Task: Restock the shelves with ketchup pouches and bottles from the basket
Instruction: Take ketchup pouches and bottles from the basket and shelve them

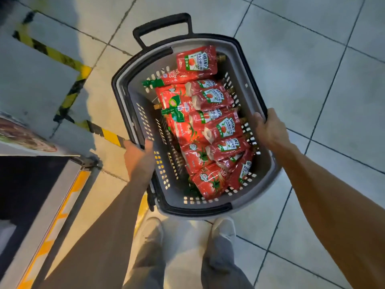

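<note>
Both hands grip basket [133, 97] rims: left hand [139, 155] clamped on left rim, right hand [269, 130] on right. Ketchup pouches [220, 126] & bottles [166, 79] piled inside, over tile floor [312, 59].

Pouches [210, 126] piled in basket [133, 122], shelf unit [41, 184] to its left, shoes [223, 228] below it

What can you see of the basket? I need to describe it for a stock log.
The basket is grey plastic with slotted walls and a dark rim. A black pull handle sticks out at its far end. It is held over a tiled floor, the left hand gripping one long rim and the right hand the other. Inside lie red ketchup pouches and a green-capped ketchup bottle, piled mostly along one side.
</note>
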Available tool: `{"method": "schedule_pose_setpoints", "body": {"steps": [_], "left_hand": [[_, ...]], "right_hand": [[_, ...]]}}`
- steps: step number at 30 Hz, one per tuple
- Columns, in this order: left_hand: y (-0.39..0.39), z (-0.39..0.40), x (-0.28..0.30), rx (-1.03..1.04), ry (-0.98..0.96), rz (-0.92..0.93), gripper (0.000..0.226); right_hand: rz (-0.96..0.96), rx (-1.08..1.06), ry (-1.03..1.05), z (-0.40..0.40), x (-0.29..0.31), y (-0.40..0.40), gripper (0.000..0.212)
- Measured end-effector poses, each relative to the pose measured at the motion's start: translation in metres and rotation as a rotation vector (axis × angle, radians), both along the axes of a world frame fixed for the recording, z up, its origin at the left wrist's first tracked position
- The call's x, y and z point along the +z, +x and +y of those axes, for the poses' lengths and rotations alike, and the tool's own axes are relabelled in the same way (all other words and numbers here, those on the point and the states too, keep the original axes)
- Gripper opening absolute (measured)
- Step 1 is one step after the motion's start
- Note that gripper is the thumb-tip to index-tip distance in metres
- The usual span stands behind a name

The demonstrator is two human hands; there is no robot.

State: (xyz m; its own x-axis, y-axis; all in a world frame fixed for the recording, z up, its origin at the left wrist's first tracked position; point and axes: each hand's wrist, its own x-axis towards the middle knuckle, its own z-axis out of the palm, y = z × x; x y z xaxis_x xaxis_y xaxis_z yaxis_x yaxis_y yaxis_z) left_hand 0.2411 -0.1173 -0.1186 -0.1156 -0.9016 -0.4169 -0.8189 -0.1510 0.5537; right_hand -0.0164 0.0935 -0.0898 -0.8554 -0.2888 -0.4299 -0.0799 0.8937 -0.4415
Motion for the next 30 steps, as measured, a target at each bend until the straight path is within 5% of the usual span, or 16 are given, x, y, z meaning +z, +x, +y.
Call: {"method": "schedule_pose_setpoints", "body": {"steps": [8, 23, 30], "left_hand": [[0.038, 0.012, -0.005, -0.103, -0.024, 0.039, 0.057], [0.121, 0.058, -0.007, -0.252, -0.070, 0.054, 0.040], [0.146, 0.078, -0.021, -0.227, -0.082, 0.160, 0.039]], "right_hand": [[0.059, -0.147, 0.019, 0.037, -0.009, 0.061, 0.042], [0.190, -0.204, 0.034, 0.120, -0.030, 0.176, 0.041], [0.420, -0.167, 0.057, 0.141, -0.041, 0.189, 0.050]]}}
